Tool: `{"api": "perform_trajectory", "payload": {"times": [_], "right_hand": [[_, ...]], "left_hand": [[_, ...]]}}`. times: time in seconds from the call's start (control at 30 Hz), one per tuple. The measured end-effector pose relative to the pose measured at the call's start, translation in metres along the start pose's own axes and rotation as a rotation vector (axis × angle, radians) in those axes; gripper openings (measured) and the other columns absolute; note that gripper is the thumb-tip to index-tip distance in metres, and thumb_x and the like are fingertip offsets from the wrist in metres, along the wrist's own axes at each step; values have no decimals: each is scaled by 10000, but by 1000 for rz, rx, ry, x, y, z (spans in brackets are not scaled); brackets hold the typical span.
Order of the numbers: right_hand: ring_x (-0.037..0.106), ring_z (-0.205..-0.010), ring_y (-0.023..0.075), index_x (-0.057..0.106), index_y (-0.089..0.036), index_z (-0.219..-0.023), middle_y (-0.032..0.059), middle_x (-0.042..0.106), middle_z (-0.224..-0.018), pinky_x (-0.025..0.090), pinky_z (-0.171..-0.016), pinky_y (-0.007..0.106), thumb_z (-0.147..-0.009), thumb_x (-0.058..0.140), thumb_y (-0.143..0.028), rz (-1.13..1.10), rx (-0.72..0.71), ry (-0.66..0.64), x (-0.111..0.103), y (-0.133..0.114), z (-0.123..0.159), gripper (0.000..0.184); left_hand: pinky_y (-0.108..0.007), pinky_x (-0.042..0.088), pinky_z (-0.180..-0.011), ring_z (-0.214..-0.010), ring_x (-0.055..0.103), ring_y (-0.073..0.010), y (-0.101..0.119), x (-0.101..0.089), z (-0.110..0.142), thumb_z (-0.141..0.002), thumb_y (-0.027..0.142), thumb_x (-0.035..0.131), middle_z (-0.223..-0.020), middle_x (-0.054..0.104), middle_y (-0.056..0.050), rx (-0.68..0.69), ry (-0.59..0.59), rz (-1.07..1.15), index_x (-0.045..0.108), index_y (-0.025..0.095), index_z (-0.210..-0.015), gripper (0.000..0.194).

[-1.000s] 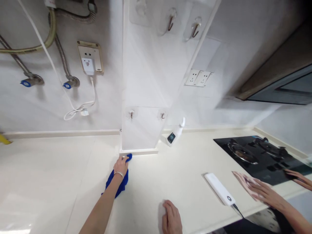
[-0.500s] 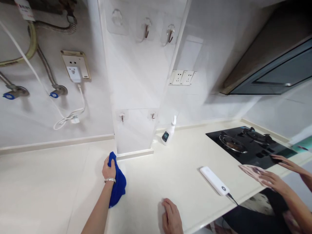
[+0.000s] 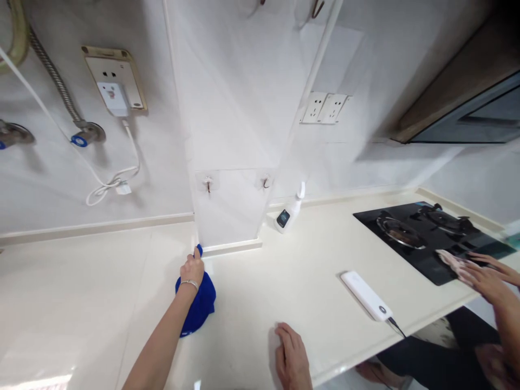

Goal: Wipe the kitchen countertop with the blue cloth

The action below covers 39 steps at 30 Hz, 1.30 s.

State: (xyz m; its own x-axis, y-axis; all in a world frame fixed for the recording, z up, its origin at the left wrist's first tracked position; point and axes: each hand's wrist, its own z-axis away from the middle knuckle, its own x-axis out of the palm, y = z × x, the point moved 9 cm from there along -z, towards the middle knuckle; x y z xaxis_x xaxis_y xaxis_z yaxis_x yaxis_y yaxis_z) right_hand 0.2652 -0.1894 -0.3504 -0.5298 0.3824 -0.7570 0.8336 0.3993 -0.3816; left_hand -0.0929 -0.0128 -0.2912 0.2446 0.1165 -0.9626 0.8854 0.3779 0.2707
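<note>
A blue cloth (image 3: 202, 303) lies bunched on the pale countertop (image 3: 244, 292), at the left corner of the wall pillar. My left hand (image 3: 192, 269), with a bracelet at its wrist, grips the cloth, and one finger presses a tip of it against the pillar's base ledge. My right hand (image 3: 291, 355) rests on the counter near the front edge, fingers loosely apart and holding nothing. To its right lies a white power bank (image 3: 363, 295) with a black cable.
A white spray bottle (image 3: 290, 211) stands beside the pillar. Farther right, a co-worker's hands (image 3: 487, 276) press a pinkish cloth (image 3: 450, 261) on the black gas hob (image 3: 426, 265), below the range hood (image 3: 467, 103). A white charger (image 3: 114, 97) with hanging cable is plugged in at left.
My left hand has shifted along the cloth toward the pillar's corner, and the cloth spreads differently. The co-worker's cloth has moved onto the hob. The view has tilted down.
</note>
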Motion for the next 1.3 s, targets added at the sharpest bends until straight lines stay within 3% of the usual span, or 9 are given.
{"api": "perform_trajectory", "payload": {"times": [0.23,0.47,0.73,0.83,0.97,1.03,1.13,1.23,1.3], "right_hand": [[611,-1078,223,555,-219,-1167,96,630,-1185,554,-888,413,-831,439,-106,-5,30,-29,2,2,1,373],[615,-1074,199,554,-227,-1157,77,635,-1170,558,-901,385,-811,435,-67,-16,17,7,-5,-5,-6,400],[592,-1110,195,572,-241,-1147,67,614,-1195,540,-948,393,-780,414,-27,-88,102,-14,-11,-9,-13,453],[584,-1125,194,592,-242,-1129,66,614,-1201,518,-981,405,-768,410,-28,-164,151,-9,-12,-6,-14,458],[598,-1116,214,612,-232,-1100,74,637,-1171,493,-1007,436,-817,468,-164,-429,356,38,-10,10,-20,325],[621,-1082,219,584,-234,-1155,82,644,-1182,505,-982,439,-867,490,-307,-697,555,-19,2,14,-25,312],[621,-1110,225,484,-250,-1309,108,566,-1341,521,-943,425,-859,553,-505,-1128,784,-167,23,-10,-35,521],[573,-1188,224,415,-285,-1396,94,484,-1439,492,-983,404,-771,690,-553,-1358,764,-209,18,-46,-53,733],[560,-1196,213,467,-283,-1367,65,549,-1372,452,-1034,388,-746,734,-532,-1416,679,-203,7,-62,-65,721]], "left_hand": [[-437,556,-778,-911,669,-308,57,32,13,-846,96,322,-1076,602,-276,153,-51,-29,356,2,-1455,617],[-425,510,-873,-996,629,-271,112,58,34,-863,174,419,-1141,604,-153,336,-172,127,579,267,-1317,489],[-398,481,-985,-1085,626,-244,106,56,73,-817,298,593,-1180,675,-69,279,-344,547,553,276,-1336,521],[-359,549,-883,-1004,675,-220,98,54,88,-887,409,472,-1112,716,-74,193,-444,738,565,223,-1317,478],[-370,598,-753,-905,713,-224,90,53,114,-910,326,261,-1026,743,-80,112,-559,937,616,199,-1254,510],[-378,596,-809,-959,707,-221,87,57,127,-839,222,286,-1069,738,-72,21,-612,1116,624,207,-1241,525],[-388,549,-956,-1096,660,-222,89,59,147,-728,193,413,-1231,683,-56,-52,-679,1329,587,215,-1286,585],[-418,463,-1076,-1217,586,-259,104,42,165,-703,291,580,-1343,611,-83,159,-696,1262,568,182,-1309,616],[-446,392,-1137,-1272,538,-280,114,26,174,-686,370,675,-1355,599,-99,316,-683,1143,598,177,-1278,627]]}}
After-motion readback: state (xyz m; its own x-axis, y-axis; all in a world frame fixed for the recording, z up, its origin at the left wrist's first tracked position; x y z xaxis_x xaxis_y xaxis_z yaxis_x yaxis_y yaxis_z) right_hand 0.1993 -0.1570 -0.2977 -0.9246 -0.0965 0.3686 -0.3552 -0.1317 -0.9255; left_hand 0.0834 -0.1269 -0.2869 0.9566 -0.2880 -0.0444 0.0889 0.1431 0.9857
